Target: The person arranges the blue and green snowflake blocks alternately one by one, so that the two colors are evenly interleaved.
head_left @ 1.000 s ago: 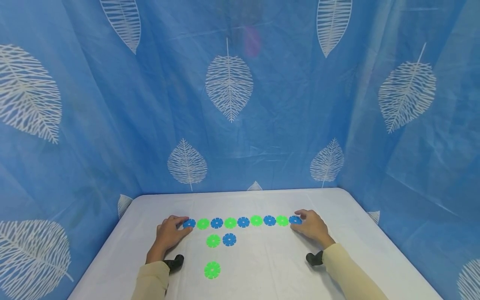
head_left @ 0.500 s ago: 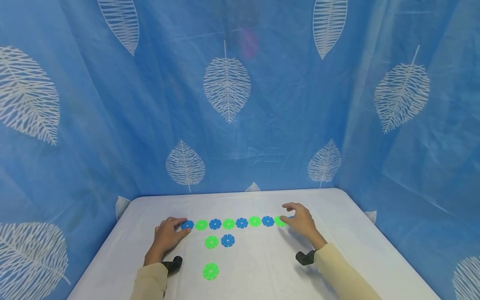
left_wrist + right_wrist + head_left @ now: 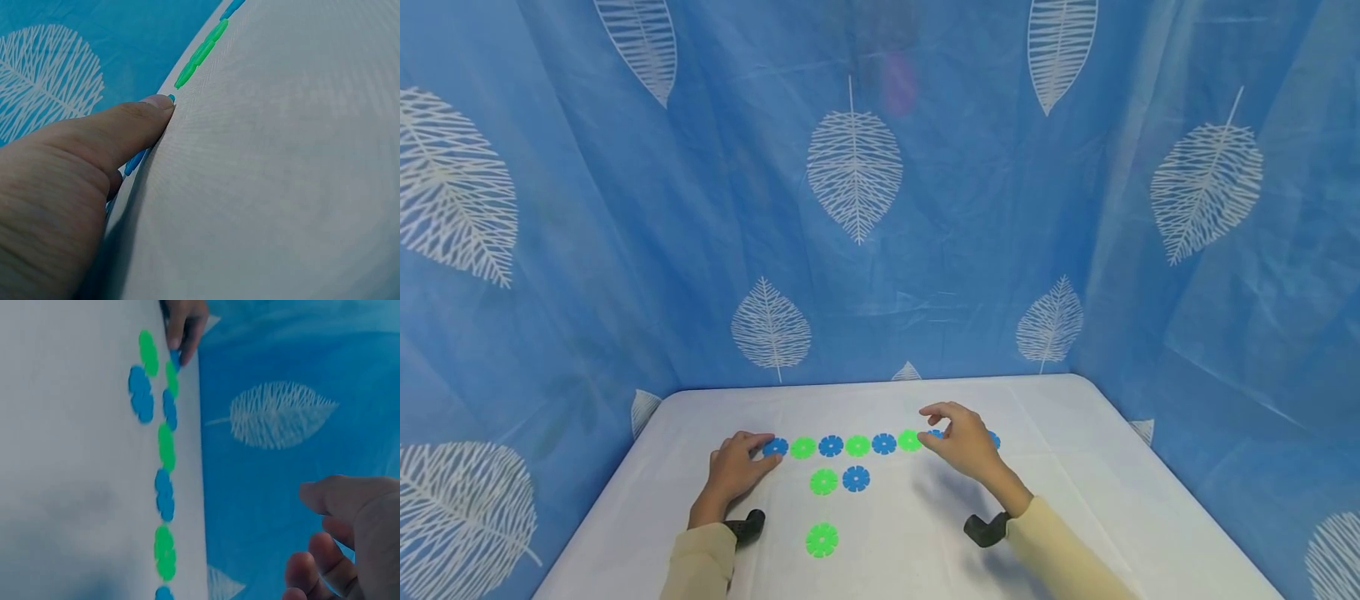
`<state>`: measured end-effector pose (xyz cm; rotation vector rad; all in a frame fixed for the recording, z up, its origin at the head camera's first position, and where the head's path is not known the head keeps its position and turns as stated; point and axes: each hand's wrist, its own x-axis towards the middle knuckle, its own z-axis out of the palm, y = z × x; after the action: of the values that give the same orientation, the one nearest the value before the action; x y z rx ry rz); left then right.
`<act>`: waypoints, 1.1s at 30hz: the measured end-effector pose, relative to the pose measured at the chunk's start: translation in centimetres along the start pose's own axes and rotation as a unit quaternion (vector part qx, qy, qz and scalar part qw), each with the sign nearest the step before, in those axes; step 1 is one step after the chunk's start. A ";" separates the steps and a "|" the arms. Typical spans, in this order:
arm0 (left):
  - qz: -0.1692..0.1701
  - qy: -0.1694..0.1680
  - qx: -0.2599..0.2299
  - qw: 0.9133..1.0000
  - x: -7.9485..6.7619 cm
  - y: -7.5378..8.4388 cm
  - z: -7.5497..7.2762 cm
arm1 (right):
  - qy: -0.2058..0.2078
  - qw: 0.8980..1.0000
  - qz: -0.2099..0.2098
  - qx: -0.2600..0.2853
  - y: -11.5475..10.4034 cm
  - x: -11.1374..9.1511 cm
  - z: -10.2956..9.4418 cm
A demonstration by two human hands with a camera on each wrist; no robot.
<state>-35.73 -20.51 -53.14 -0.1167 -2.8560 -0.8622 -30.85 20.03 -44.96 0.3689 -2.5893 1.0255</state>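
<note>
A row of notched plastic discs, alternating blue and green, lies flat near the far side of the table. At its left end my left hand (image 3: 733, 471) holds a blue notched disc (image 3: 776, 448) between thumb and fingers, as the right wrist view also shows. My right hand (image 3: 966, 446) hovers above the right part of the row, fingers loosely bent and holding nothing. It partly hides a blue disc (image 3: 936, 433) and covers the green one beside it. The row's right-end blue disc (image 3: 995, 440) peeks out behind that hand. Between the hands lies a green disc (image 3: 909, 440).
Nearer than the row, a green disc (image 3: 823, 482) and a blue disc (image 3: 856, 478) lie side by side. Another green disc (image 3: 822, 540) lies closer to me. The white table (image 3: 910, 533) meets a blue leaf-print curtain (image 3: 857, 317) at its back and sides.
My right hand has let go of the right-end blue disc, lifted, and moved left above the row. My left hand has stayed at the left-end disc.
</note>
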 end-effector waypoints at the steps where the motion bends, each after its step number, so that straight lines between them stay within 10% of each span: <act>1: 0.001 0.001 0.000 1.000 0.0 0.0 0.0 | -0.002 1.000 -0.007 0.007 -0.4 -0.1 0.1; 33: 0.000 0.005 -0.001 1.000 0.2 -0.2 0.3 | -0.119 0.977 -0.009 0.177 -6.7 -2.7 6.0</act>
<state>-36.01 -20.49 -53.42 -0.1118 -2.8459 -0.8629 -27.29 11.43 -46.09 0.6361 -2.5934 1.5250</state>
